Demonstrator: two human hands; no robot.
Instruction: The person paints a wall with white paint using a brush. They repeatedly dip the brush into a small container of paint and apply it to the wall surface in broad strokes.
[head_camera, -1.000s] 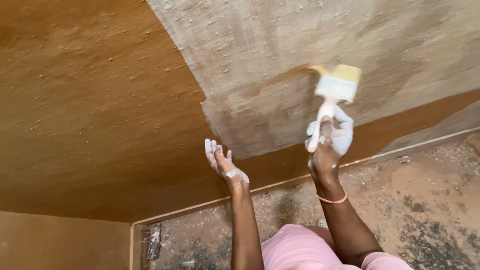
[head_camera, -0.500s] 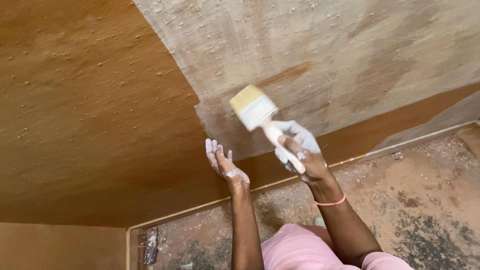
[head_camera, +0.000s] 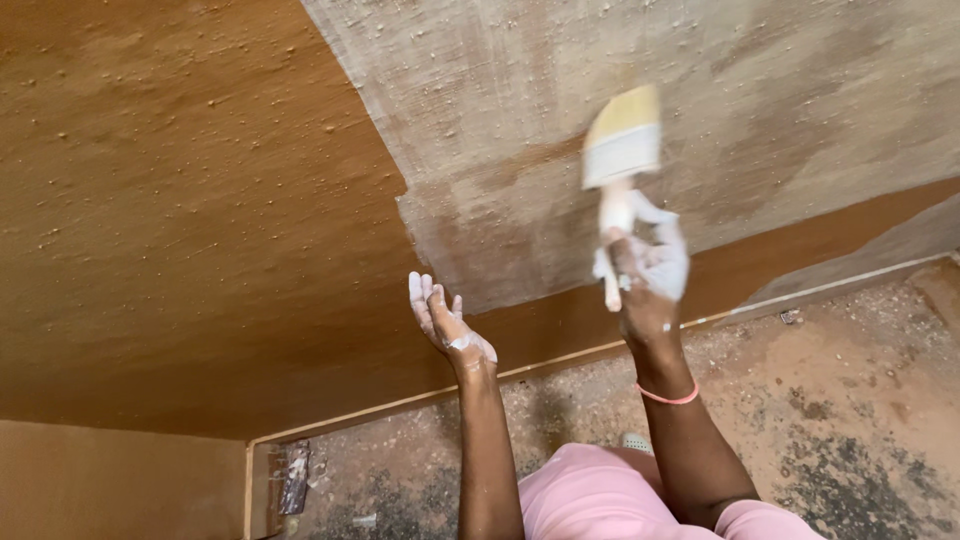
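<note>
My right hand (head_camera: 650, 275), smeared with white paint, grips the handle of a wide paintbrush (head_camera: 620, 150) whose pale bristles press against the wall. The brush sits on a greyish, thinly coated patch of wall (head_camera: 600, 80); the rest of the wall (head_camera: 180, 200) is rough orange-brown. My left hand (head_camera: 445, 320) is held out lower down, palm up and fingers spread, flecked with white, holding nothing and close to the wall's brown lower band. A pink band circles my right wrist.
A pale skirting strip (head_camera: 560, 360) runs along the wall's base. Below it lies a dusty, stained concrete floor (head_camera: 850, 400). A small dirty object (head_camera: 292, 478) lies near the corner at lower left. My pink clothing (head_camera: 600, 500) shows at the bottom.
The brush swept left across the grey patch, then back to the right and upright. My left hand has stayed held out in the same place.
</note>
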